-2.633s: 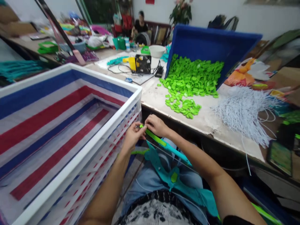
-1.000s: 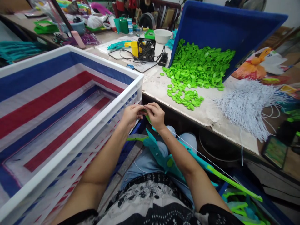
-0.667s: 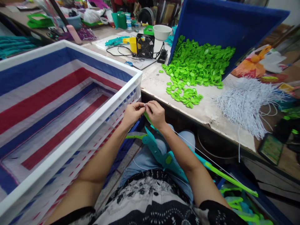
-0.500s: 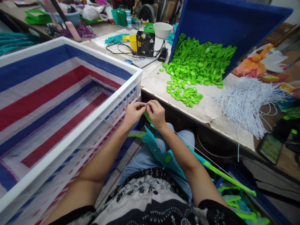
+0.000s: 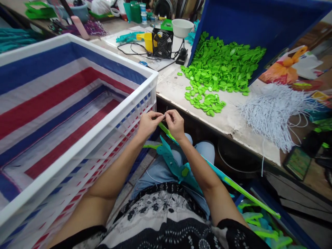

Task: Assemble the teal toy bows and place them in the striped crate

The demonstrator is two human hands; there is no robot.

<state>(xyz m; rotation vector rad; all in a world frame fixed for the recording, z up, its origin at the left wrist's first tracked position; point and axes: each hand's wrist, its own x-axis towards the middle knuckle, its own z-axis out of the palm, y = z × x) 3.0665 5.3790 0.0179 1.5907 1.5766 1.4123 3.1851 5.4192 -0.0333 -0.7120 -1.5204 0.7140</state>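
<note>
Close together above the lap, my left hand point(image 5: 149, 124) and my right hand point(image 5: 175, 123) pinch a small bit of white string point(image 5: 164, 116) between their fingertips. Most of it is hidden by the fingers. Under my right forearm lies a teal and lime-green plastic toy bow point(image 5: 167, 157), resting across the thighs. One long lime-green end point(image 5: 252, 196) stretches out to the lower right; another green part passes just below the fingers. A loose loop of white string shows on the jeans.
A white slatted crate point(image 5: 153, 77) with a striped lining stands at the left. On the worktable point(image 5: 178, 91), lime-green plastic pieces point(image 5: 223, 65) spill from a tipped blue bin point(image 5: 233, 20). White strings point(image 5: 278, 110) are heaped at the right. A small black fan point(image 5: 162, 43) stands farther back.
Both hands stay pinched together, with the fingertips shifted slightly right. The white string that ran taut beside my right forearm no longer shows there. The view has tilted slightly.
</note>
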